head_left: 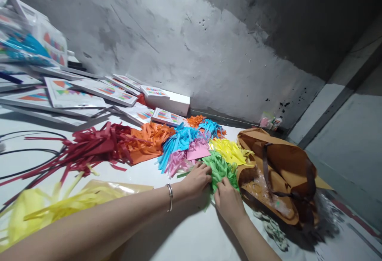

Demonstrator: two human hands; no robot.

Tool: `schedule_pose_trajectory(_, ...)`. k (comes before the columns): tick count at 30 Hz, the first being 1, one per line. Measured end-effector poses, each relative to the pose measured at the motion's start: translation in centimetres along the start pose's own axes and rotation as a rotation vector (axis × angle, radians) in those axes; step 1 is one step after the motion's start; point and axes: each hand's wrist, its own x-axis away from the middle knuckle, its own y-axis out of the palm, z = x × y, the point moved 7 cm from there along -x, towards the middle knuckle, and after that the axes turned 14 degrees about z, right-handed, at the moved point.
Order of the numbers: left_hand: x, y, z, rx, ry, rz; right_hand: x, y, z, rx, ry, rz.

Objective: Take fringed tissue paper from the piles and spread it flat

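A pile of green fringed tissue paper (222, 167) lies in front of me on the white table. My left hand (197, 179), with a silver bracelet on the wrist, has its fingers curled at the left edge of the green paper. My right hand (228, 199) pinches the near edge of the same pile. Both sets of fingertips are partly hidden in the strips. Beyond the hands lie pink fringed paper (198, 151), yellow fringed paper (228, 151) and blue fringed paper (180, 139), all close against the green.
A brown bag (277, 165) with dark handles lies open on the right. Dark red fringe (98, 143) and orange fringe (152, 135) lie to the left, pale yellow tissue (59, 209) nearer me. Flat printed boxes (74, 94) are stacked against the grey wall (179, 34).
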Motion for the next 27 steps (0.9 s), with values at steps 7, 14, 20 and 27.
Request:
schedule_pose_trajectory(7, 0.3, 0.1, -0.4, 0.032, -0.005, 0.043, -1.0, 0.1, 0.4, -0.016, 0.05, 0.013)
schedule_pose_trajectory(14, 0.1, -1.4, 0.4, 0.07, 0.005, 0.093, -1.5, 0.1, 3.5, -0.335, 0.233, 0.14)
schedule_pose_trajectory(20, -0.9, -1.3, 1.8, 0.089, -0.005, 0.067, -0.7, -0.3, 5.1, -0.563, 0.333, 0.296)
schedule_pose_trajectory(27, -2.3, -0.9, 0.9, 0.09, -0.164, 0.023, 0.0, -2.3, 4.3, -0.651, 0.317, 0.422)
